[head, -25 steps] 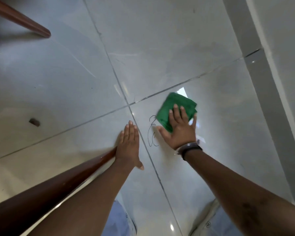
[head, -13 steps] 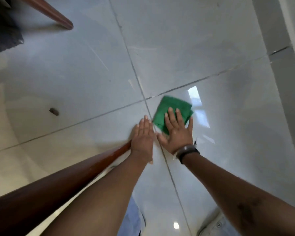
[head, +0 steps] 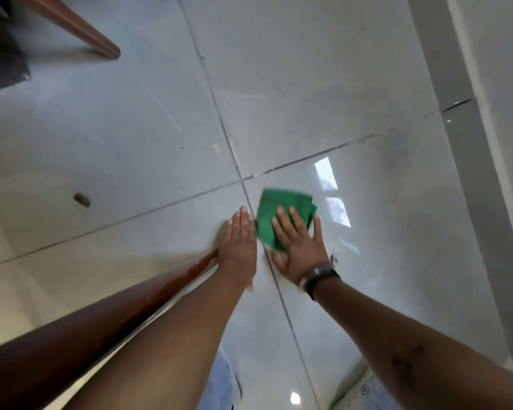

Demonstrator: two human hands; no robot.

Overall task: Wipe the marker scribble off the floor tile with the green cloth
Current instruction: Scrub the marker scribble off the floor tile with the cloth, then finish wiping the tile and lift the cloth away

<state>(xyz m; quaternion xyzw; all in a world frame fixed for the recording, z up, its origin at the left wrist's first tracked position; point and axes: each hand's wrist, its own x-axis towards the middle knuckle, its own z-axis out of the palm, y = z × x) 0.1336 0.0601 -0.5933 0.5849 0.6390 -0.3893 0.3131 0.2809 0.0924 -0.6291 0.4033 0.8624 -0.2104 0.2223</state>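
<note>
The green cloth [head: 271,216] lies crumpled on the glossy grey floor tile [head: 397,220], just right of the spot where the grout lines cross. My right hand [head: 299,250], a dark watch on its wrist, presses flat on the cloth with the fingers spread over its near half. The hand and cloth hide most of the marker scribble; only a small dark stroke [head: 333,258] shows beside the wrist. My left hand [head: 240,244] rests palm-down on the neighbouring tile, fingers together, almost touching the cloth's left edge and holding nothing.
A reddish wooden furniture leg [head: 107,318] runs along my left forearm to the floor. Another leg [head: 80,31] and a dark mat [head: 0,63] sit at the upper left. A small brown scrap [head: 82,200] lies to the left. A grey skirting [head: 456,113] borders the right.
My right hand has slid the cloth left and toward me over the scribble, which showed beside the cloth a second ago. My left hand stays planted.
</note>
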